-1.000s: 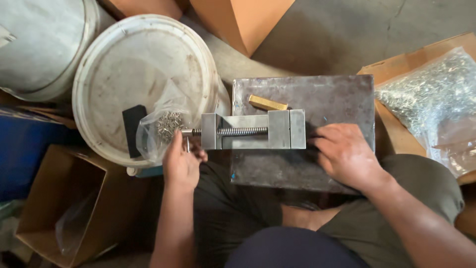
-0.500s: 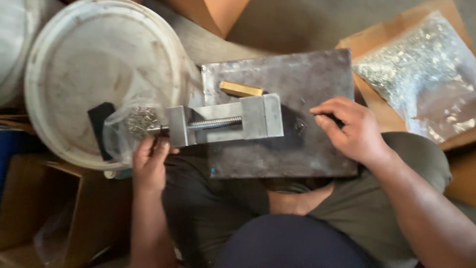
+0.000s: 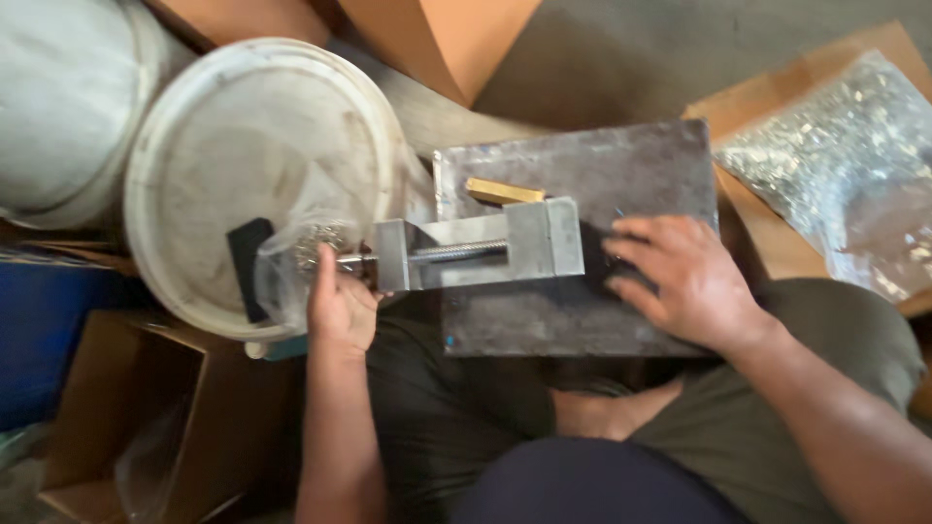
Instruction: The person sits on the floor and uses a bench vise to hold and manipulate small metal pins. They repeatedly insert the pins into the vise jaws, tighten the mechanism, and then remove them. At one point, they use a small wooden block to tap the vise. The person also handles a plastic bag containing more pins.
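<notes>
Nearest the camera, the person's lap and dark trousers are filling the six o'clock edge, and both forearms are reaching up from there. The left hand [image 3: 340, 309] is sitting at about eight o'clock of the scene's middle, fingers curled around the handle end of the small metal vise [image 3: 481, 252]; how tightly it is gripping is blurred, but it is closed on the screw's end rather than spread. The right hand [image 3: 680, 281] is lying at about four o'clock, fingers loosely spread and pressing flat on the grey steel plate [image 3: 582, 175], just beside the vise's solid end; whether something small is under its fingertips I cannot tell.

The vise is resting on the plate's left part, overhanging its left edge. Its long axis is running nine to three o'clock, with the threaded screw [image 3: 456, 252] showing in the open slot between the jaws. So the vise is lying directly between the two hands, the left touching its nine o'clock end, the right at its three o'clock end.

Just beyond the vise, at twelve o'clock of it, a small brass bar [image 3: 503, 191] is lying on the plate. Farther out, a white bucket lid [image 3: 252, 136] is sitting at ten o'clock with a clear bag of small metal parts [image 3: 311, 247] on it, and another bag of shiny parts [image 3: 835, 155] is lying at two o'clock on cardboard.
</notes>
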